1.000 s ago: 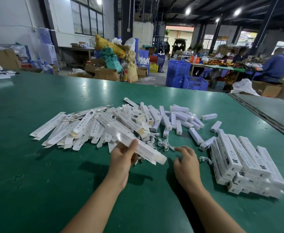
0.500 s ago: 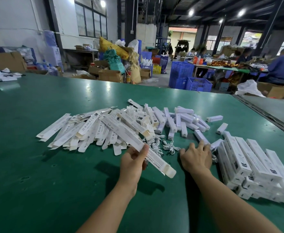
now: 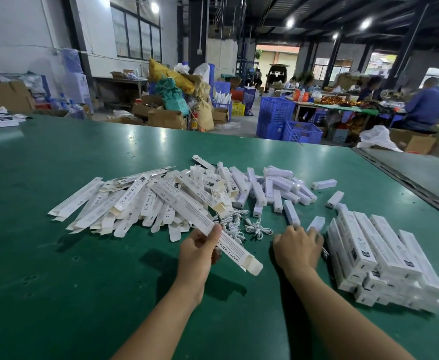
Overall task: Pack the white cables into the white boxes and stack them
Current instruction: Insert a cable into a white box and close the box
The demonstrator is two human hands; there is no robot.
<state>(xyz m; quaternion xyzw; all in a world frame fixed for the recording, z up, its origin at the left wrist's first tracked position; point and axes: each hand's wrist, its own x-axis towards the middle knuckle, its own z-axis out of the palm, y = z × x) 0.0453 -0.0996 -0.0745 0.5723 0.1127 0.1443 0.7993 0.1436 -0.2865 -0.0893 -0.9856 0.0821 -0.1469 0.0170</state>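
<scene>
Pinching a long white box [image 3: 184, 207] between thumb and curled fingers, my left hand [image 3: 200, 245] holds it above the green table [image 3: 83, 281]. The box slants from upper left to lower right, and its open end, flap out, points toward my right forearm.

My right hand [image 3: 299, 245] is open, palm down just beside it, fingers stretched forward. Their tips reach two short white blocks [image 3: 315, 223]; I cannot tell whether they touch.

Between my hands, just past the thumb, lie the white cables [image 3: 258, 228], small coiled bundles loose on the table.

Right of my right hand, close against it, sits the stack of closed boxes [image 3: 382, 258], laid side by side in layers.

Beyond the cables is a heap of more short blocks [image 3: 278, 188], a few strays to its right. To the left spreads a pile of flat, unfolded boxes [image 3: 114, 201], overlapping at all angles.

Past the table's far edge stand blue crates [image 3: 275, 115], cardboard cartons and seated people at another table.
</scene>
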